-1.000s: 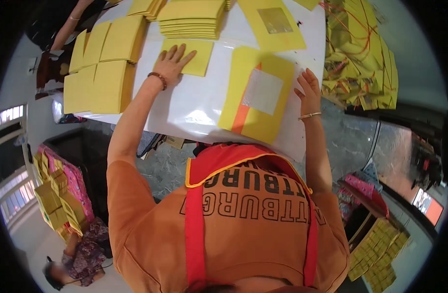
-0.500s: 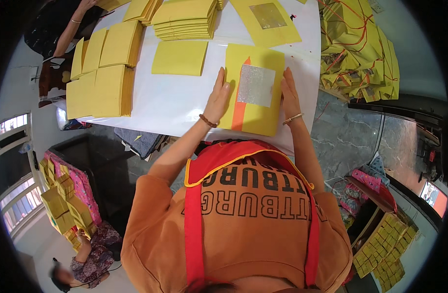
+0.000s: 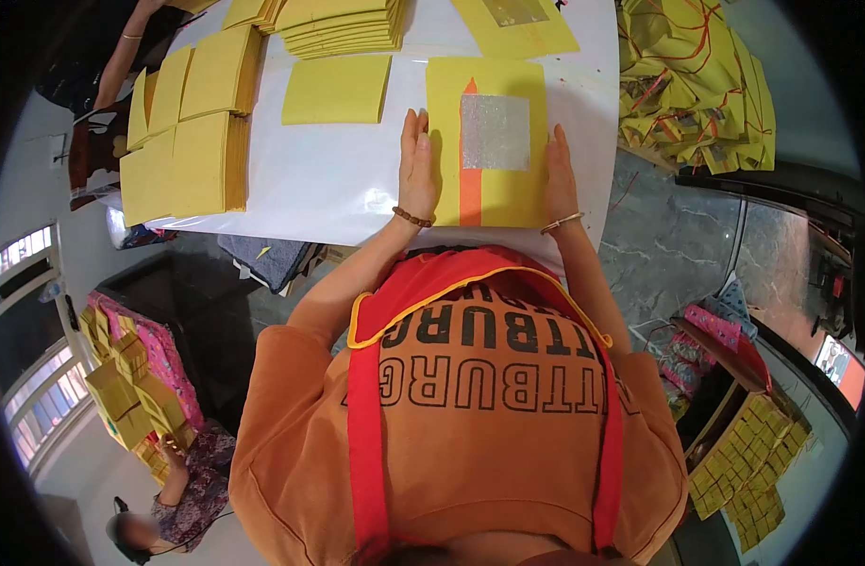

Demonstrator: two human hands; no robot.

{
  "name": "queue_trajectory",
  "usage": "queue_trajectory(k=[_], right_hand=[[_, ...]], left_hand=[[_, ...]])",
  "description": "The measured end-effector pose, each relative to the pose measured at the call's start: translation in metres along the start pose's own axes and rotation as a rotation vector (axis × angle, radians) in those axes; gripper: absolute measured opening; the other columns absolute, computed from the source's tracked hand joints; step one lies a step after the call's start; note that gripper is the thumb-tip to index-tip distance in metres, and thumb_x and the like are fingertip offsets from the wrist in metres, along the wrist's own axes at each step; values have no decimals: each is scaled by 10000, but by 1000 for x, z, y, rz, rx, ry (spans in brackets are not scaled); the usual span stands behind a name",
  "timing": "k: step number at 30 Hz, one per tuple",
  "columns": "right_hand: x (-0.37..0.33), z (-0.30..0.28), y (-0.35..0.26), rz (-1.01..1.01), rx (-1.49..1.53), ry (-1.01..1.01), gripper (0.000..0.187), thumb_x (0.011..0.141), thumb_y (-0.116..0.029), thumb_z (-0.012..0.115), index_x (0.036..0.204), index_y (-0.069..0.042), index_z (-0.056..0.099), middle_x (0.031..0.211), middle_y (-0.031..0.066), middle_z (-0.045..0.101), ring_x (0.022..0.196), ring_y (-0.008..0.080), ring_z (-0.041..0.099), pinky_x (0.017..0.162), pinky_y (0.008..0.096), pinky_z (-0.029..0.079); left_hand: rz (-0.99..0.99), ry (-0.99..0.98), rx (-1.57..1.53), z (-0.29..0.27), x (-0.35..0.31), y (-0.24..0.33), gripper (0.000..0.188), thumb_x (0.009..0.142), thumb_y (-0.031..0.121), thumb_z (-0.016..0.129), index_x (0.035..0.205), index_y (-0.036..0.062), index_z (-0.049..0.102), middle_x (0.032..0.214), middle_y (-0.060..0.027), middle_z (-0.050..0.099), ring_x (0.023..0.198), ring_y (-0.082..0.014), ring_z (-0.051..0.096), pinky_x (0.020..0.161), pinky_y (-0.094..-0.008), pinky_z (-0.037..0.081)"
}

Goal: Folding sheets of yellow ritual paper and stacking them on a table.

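Note:
A stack of yellow paper sheets (image 3: 508, 200) lies near the table's front edge, its sides nearly straight to that edge. On its top sheet are a silver foil square (image 3: 495, 132) and an orange strip (image 3: 471, 200) with a pointed tip, partly covered by the square. My left hand (image 3: 418, 172) stands on edge along the stack's left side, fingers stretched out and flat. Along the right side, my right hand (image 3: 561, 177) is held the same way, palm inward. Both hands frame the stack without grasping it; exact contact is hard to tell.
Left of the stack lies a folded yellow sheet or thin bundle (image 3: 336, 91). Thick yellow bundles (image 3: 201, 165) stand farther left, with another pile (image 3: 343, 30) behind. A yellow sheet (image 3: 517, 33) lies beyond. Two other people are at the left; yellow heaps (image 3: 687, 90) sit at the right.
The stack has turned from a slight slant to nearly straight with the table edge. My hands have stayed at its two sides, and the whole view has shifted a little.

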State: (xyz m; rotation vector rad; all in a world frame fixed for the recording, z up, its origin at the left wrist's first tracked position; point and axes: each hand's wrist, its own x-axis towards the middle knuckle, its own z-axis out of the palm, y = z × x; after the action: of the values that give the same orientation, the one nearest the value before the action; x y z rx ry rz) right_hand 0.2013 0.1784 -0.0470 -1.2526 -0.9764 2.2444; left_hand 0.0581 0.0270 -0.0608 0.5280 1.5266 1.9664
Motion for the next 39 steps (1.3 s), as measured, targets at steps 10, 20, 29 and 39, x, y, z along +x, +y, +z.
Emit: queue_trajectory(k=[10,20,29,39], right_hand=[[-13,4,28,-340,38,-15,550,973,-408,305,1406,-76,239,1367,105,378,1185,197,409,1026,330,287],[-19,4,25,-283,191,-43,485,972,-362,346,1358,-71,318,1286,85,443,1171,194,420,1015,326,305],[-19,-28,1,-992,-1226,-398,348,815,-203,594,1157,-139,570,1260,59,506,1230,246,403,996,393,277],[-2,-35,16,-949,-1144,-427,224,797,-185,622,1017,-149,618,1214,-13,554,1222,215,427,990,375,265]], left_hand=[[30,-4,8,-6,6,0,564,973,344,335,1390,-5,187,1387,-181,297,1290,-244,284,1073,-350,213],[40,-25,37,-9,7,1,539,969,310,368,1366,-24,225,1357,-165,335,1269,-225,310,1063,-344,236],[749,-618,1076,-22,-6,57,405,787,234,636,1149,79,543,1235,-151,474,1146,-322,435,957,-416,346],[730,-916,1304,-27,-20,53,459,724,271,677,1123,82,552,1149,-81,508,1073,-265,466,858,-383,385]])
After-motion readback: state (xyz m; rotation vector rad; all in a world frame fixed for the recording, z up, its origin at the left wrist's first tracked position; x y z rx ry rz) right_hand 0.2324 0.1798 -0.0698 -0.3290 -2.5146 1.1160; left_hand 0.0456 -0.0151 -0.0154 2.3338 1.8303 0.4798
